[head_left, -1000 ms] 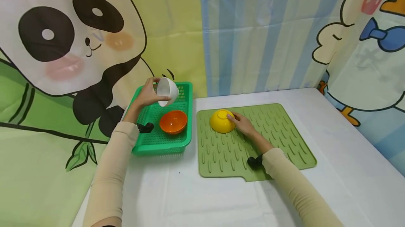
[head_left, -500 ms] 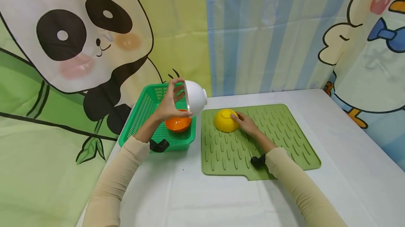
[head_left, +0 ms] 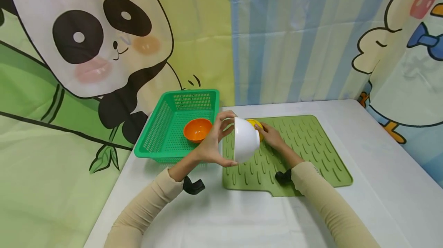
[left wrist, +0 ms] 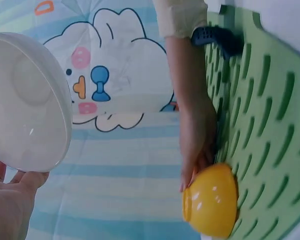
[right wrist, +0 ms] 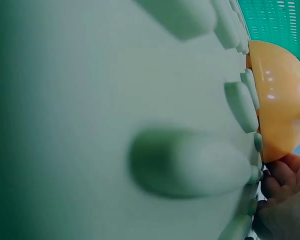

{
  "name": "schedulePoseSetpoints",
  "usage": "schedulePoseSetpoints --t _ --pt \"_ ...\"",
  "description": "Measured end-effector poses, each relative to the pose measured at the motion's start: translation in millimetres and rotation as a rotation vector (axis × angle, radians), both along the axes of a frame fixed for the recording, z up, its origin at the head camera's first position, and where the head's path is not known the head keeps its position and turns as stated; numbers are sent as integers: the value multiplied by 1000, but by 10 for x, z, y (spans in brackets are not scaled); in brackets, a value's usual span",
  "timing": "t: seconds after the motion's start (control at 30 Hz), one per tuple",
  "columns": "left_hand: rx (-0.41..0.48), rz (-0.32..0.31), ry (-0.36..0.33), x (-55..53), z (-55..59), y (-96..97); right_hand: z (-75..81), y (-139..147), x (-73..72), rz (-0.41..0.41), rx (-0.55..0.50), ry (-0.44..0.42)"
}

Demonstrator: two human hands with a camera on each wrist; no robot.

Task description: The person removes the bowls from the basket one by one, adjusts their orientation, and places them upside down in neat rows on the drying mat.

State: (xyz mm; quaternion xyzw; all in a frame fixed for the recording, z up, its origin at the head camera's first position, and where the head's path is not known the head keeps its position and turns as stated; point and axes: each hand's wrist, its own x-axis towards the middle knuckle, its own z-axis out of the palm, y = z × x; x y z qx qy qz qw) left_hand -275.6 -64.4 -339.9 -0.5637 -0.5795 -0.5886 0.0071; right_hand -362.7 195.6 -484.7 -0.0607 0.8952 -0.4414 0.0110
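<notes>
On the mat [head_left: 304,140], the right hand [head_left: 271,137] grips a yellow bowl [left wrist: 212,202]; above, the left hand [head_left: 212,147] pinches a white bowl [head_left: 246,140].

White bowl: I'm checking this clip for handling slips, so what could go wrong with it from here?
The white bowl is held up sideways by the left hand, with thumb and fingers at its rim, so it might slip. If lowered carelessly, it could knock the yellow bowl, upside down on the green mat, or the right hand on that bowl.
</notes>
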Motion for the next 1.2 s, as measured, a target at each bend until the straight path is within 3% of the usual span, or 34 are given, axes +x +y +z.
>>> schedulePoseSetpoints --t 0.07,0.17,0.5,0.67,0.8,0.87,0.97,1.07,1.2 --pt "-5 -14 -3 91 8 49 -4 12 -2 -7 9 7" --pt "-13 -25 -6 144 -12 102 -12 34 -11 -15 9 11" --pt "-19 -11 -17 1 -304 167 47 87 -30 -4 27 -16" --pt "-13 11 -11 -8 -300 165 175 88 -9 -1 -45 -4" --pt "-3 20 -3 19 -240 144 347 50 102 -32 -135 16" --pt "13 16 5 37 -184 136 431 13 193 -31 -219 19" --pt "36 5 9 65 -89 132 533 -48 372 34 -395 -34" --pt "51 -7 9 112 23 135 604 -121 600 143 -628 -183" --pt "49 -1 18 59 2 138 653 -233 924 287 -901 -416"
